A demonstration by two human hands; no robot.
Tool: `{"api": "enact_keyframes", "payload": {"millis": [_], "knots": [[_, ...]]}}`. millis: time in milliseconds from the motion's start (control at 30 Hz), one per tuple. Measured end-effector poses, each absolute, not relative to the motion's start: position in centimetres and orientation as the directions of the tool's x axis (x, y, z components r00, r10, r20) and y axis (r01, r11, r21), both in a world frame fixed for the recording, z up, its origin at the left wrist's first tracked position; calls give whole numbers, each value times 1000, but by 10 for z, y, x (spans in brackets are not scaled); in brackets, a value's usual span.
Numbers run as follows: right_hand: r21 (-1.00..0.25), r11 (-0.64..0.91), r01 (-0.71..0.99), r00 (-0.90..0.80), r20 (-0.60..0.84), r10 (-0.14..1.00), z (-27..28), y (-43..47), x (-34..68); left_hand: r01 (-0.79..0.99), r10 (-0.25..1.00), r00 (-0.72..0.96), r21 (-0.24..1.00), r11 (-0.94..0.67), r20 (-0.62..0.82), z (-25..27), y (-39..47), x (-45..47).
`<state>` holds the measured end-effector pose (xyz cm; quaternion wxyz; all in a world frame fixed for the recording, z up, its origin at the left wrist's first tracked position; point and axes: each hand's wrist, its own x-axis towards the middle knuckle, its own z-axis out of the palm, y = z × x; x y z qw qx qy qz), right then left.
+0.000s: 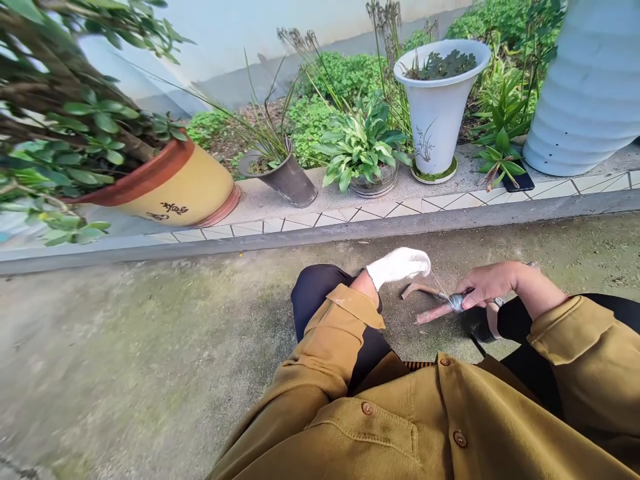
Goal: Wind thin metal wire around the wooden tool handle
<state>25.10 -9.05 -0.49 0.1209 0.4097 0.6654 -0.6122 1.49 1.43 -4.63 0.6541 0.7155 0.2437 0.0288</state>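
My left hand [399, 265] wears a white glove and rests closed over my left knee, just left of a small rusty garden tool [431, 301]. My bare right hand [493, 283] grips that tool by its metal neck, holding its two brown prongs low over the concrete ground. A thin pale thread or wire seems to run from the gloved fingers down to the tool. What the gloved hand pinches is too small to tell. Mustard jacket sleeves cover both arms.
A tiled ledge [380, 210] runs across ahead. On it stand a yellow pot with a red rim [175, 190], a dark tilted pot [287, 179], a leafy plant [363, 147], a tall white pot [440, 107] and a large pale-blue ribbed vessel [593, 87].
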Motion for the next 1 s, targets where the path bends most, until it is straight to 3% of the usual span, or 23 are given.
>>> {"api": "enact_keyframes", "payload": {"millis": [33, 100, 200, 333, 400, 500, 567, 667, 733, 767, 833, 900, 967, 1000], "knots": [[-813, -135, 566, -723, -569, 392, 3, -92, 250, 301, 381, 884, 953, -25, -269, -46, 15, 16], [-914, -189, 360, -736, -403, 545, 16, -92, 251, 285, 405, 879, 958, -24, -251, -44, 12, 17], [-958, -191, 212, -446, -269, 854, 23, -84, 258, 320, 445, 854, 947, -42, -269, -32, 1, 14], [-947, -242, 213, -92, -266, 959, 12, -64, 266, 346, 413, 876, 922, -176, -250, -4, -15, 4], [-856, -258, 448, 8, -284, 959, 2, -54, 266, 320, 367, 908, 897, -303, -200, 8, -19, 1], [-481, -226, 847, 70, -321, 944, -11, -45, 258, 281, 320, 935, 873, -399, -155, 14, -16, -4], [-288, -176, 941, 58, -374, 926, -17, -46, 248, 274, 311, 938, 872, -406, -150, 11, -9, -8], [-224, -46, 974, -82, -532, 843, -16, -54, 231, 282, 323, 935, 859, -426, -147, 5, 7, -11], [-341, 71, 938, -288, -645, 708, -7, -63, 226, 313, 366, 918, 842, -438, -151, 0, 19, -11], [-469, 99, 878, -424, -665, 615, -1, -67, 226, 333, 392, 907, 833, -442, -154, -3, 25, -10], [-738, 40, 674, -652, -569, 501, 13, -73, 231, 372, 438, 881, 833, -409, -179, -11, 32, -5], [-886, -57, 461, -707, -405, 580, 23, -75, 243, 403, 464, 853, 867, -293, -239, -22, 32, 2], [-913, -89, 398, -534, -309, 787, 25, -72, 256, 429, 478, 819, 892, -139, -319, -34, 26, 10], [-903, -100, 418, -409, -285, 867, 23, -69, 263, 406, 425, 845, 906, -118, -323, -38, 22, 13]]}}
